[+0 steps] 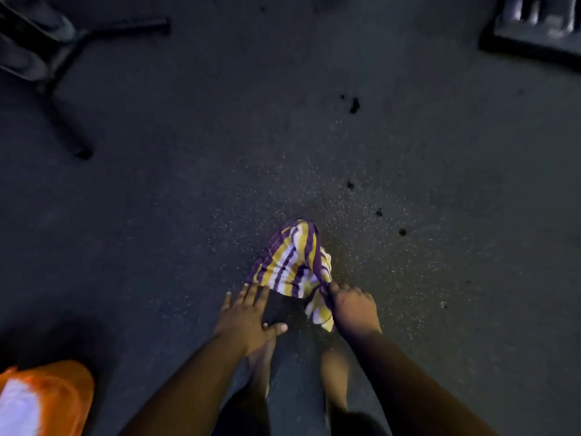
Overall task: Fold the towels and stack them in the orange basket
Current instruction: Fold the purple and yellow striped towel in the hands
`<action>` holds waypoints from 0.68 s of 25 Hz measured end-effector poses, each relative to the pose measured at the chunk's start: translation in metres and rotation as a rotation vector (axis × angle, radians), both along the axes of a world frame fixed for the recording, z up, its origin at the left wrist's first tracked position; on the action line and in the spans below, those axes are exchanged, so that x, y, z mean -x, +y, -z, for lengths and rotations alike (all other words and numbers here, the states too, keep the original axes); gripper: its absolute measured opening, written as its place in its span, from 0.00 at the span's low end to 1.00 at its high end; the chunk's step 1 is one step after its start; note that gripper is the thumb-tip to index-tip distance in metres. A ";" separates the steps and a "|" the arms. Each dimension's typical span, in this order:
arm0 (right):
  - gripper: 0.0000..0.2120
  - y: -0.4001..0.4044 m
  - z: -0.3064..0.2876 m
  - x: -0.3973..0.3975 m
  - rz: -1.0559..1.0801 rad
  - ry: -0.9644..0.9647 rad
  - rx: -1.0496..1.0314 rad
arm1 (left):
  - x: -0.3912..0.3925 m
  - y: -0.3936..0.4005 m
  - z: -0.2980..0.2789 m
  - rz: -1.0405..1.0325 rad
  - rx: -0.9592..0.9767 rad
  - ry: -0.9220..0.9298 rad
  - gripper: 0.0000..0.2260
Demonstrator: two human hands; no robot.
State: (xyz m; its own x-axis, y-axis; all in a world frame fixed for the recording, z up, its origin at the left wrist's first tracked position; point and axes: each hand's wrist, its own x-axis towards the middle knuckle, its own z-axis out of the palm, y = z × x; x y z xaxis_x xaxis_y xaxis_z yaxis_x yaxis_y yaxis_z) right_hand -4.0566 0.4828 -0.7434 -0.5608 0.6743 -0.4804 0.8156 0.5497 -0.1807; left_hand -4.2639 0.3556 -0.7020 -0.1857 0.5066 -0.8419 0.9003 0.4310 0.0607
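From my remote seat on the head camera: a crumpled purple, yellow and white striped cloth towel (294, 262) hangs just below the centre of the frame, above a dark speckled floor (188, 184). Its long axis runs from the lower right, where it is gathered, up toward frame centre, and its rounded far end points to the top of the picture. The stripes run along that same line.

The right hand (353, 308) pinches the towel's bunched lower corner, fingers curled tight round the fabric, with a short striped tail dangling beside the wrist. The left hand (250, 319) lies spread, fingers nearly straight and fanned, their tips at the towel's lower left edge; in this dim light I cannot say for certain that they touch it.

An orange plastic basket (67, 391) with something white inside sits in the lower left corner, blurred and well apart from the towel. A black metal chair base (67, 89) fills the upper left. A dark-framed object (534, 29) with pale contents, too blurred to identify, sits in the upper right corner. Bare feet (262, 369) show between the forearms at the bottom.
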 end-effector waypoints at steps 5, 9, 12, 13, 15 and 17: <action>0.14 -0.038 -0.201 0.001 -0.243 0.054 0.014 | -0.036 -0.064 -0.189 -0.186 -0.141 0.045 0.52; 0.13 -0.073 -0.301 0.009 -0.419 0.160 0.032 | -0.059 -0.145 -0.285 -0.388 -0.249 0.102 0.60; 0.14 -0.121 -0.354 0.027 -0.502 0.252 0.025 | -0.081 -0.220 -0.331 -0.510 -0.275 0.179 0.59; 0.14 -0.139 -0.366 0.033 -0.539 0.277 0.021 | -0.087 -0.246 -0.340 -0.557 -0.287 0.208 0.60; 0.14 -0.174 -0.389 0.045 -0.605 0.304 0.021 | -0.099 -0.296 -0.357 -0.641 -0.308 0.252 0.60; 0.13 -0.209 -0.405 0.056 -0.663 0.318 0.033 | -0.112 -0.343 -0.371 -0.718 -0.326 0.296 0.59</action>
